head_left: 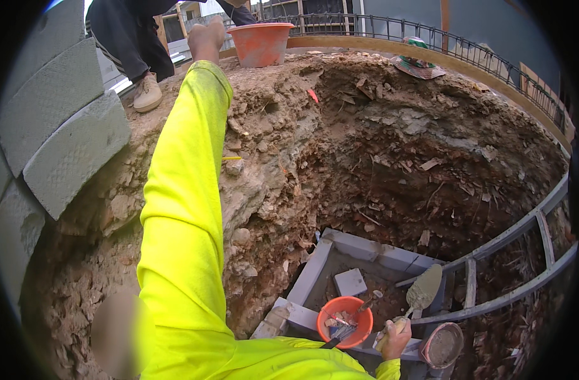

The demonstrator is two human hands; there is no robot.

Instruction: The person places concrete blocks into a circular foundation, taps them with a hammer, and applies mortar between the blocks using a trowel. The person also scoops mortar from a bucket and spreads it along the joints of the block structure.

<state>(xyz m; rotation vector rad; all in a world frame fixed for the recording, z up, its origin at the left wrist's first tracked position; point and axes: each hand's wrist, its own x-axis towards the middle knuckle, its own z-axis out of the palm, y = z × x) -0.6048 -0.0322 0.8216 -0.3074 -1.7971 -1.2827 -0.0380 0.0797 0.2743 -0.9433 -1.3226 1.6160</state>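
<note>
Left hand: we see our left hand (206, 39) raised high on a fluorescent yellow sleeve (182, 209), just beside the orange bucket (260, 43) on the rim of the pit; we see its back only, so we cannot tell how far it is closed or whether it touches the bucket.
Right hand: our right hand (396, 339) is wrapped tight around the handle of a brick trowel (422, 292), whose mortar-smeared blade points up and away from the bucket below it.
Small bucket: a second orange bucket (345, 321) sits at the bottom of the pit, just left of the right hand, with tools lying inside.
Blockwork: grey concrete blocks (359, 248) form a low corner just beyond the small bucket.
Ladder: a metal ladder (511, 259) runs to the right of the trowel.
Other person: a worker's shoe (147, 93) stands on the earth left of the top bucket.
Wall: stacked grey blocks (61, 139) rise far left of the sleeve.
</note>
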